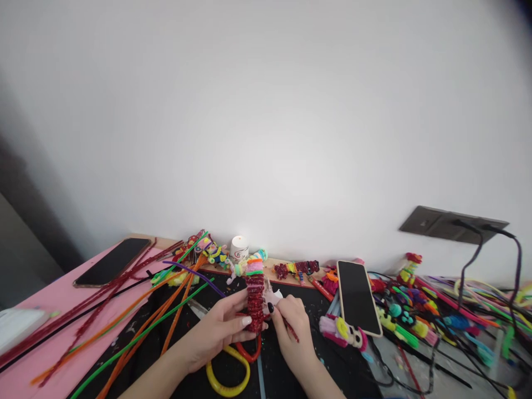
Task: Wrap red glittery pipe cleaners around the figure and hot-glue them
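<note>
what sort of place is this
Probably a craft workspace, perhaps in a home: there are long loose pipe cleaners, a pair of scissors and a small finished-looking fuzzy doll, among other colourful pieces.

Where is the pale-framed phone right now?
In the head view, the pale-framed phone is to the right of the person's right hand, with a pink-and-yellow pipe-cleaner figure by its lower left edge.

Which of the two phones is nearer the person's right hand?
The phone in the pale case, on the picture's right side. The other phone, dark-rimmed, lies on the pink sheet at far left, well away from the right hand.
</note>
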{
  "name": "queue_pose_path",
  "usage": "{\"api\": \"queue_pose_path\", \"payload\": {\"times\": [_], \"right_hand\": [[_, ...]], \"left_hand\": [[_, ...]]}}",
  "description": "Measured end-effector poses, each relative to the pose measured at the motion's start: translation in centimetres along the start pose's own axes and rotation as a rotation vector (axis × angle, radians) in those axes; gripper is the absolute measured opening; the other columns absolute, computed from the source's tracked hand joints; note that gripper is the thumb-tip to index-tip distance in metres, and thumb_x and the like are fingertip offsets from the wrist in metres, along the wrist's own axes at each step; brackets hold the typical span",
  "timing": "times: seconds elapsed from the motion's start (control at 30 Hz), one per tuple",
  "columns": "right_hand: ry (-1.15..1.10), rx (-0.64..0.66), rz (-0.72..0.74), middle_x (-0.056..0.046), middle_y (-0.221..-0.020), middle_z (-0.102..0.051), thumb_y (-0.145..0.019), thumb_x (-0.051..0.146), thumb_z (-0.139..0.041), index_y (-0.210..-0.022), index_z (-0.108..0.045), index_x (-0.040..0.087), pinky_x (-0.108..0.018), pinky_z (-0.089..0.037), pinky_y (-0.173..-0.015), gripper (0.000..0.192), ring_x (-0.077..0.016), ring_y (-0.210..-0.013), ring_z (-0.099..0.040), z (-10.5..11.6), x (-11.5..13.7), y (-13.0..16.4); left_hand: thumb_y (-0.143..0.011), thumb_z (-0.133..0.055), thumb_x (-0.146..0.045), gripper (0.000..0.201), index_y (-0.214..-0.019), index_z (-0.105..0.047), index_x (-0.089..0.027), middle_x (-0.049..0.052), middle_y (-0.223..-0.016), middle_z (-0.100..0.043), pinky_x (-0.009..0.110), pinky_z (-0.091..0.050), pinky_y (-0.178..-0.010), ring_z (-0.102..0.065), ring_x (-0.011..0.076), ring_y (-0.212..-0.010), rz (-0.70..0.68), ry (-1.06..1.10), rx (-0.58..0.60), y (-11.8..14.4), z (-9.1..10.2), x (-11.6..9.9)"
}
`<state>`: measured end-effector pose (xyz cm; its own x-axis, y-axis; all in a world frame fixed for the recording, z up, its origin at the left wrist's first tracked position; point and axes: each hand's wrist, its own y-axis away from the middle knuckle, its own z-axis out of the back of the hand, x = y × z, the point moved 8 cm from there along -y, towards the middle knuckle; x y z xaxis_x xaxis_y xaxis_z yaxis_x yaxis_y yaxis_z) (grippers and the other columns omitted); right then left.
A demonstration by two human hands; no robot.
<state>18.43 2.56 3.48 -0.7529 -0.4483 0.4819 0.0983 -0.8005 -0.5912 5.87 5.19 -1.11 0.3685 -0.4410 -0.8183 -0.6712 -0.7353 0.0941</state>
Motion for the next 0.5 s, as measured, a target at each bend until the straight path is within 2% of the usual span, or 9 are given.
{"api": "queue_pose_path", "payload": {"times": [0.23,0.5], "right_hand": [[-0.036,0.034,-0.024,-0.001,-0.065,-0.051,-0.091,0.017,-0.039,-0.068,-0.048,0.019,-0.028,-0.028,-0.061,0.025,-0.0166,-0.063,-0.044,-0.33,-0.04,0.06],[-0.348,0.1,-0.088,-0.001,-0.065,-0.055,-0.091,0.024,-0.042,-0.066,-0.052,0.019,-0.026,-0.036,-0.062,0.027,-0.0159,-0.064,-0.05,-0.77,-0.2,-0.22]], "left_hand": [[-0.08,-0.064,-0.015,0.044,-0.121,-0.055,-0.027,0.008,-0.137,-0.049,0.035,-0.049,-0.085,-0.063,0.0255,-0.104,0.013,0.041,-0.013,0.01,0.01,0.14],[-0.08,-0.063,-0.015,0.042,-0.12,-0.057,-0.025,0.01,-0.134,-0.051,0.031,-0.05,-0.083,-0.063,0.0249,-0.103,0.015,0.057,-0.032,0.18,-0.06,-0.54]]}}
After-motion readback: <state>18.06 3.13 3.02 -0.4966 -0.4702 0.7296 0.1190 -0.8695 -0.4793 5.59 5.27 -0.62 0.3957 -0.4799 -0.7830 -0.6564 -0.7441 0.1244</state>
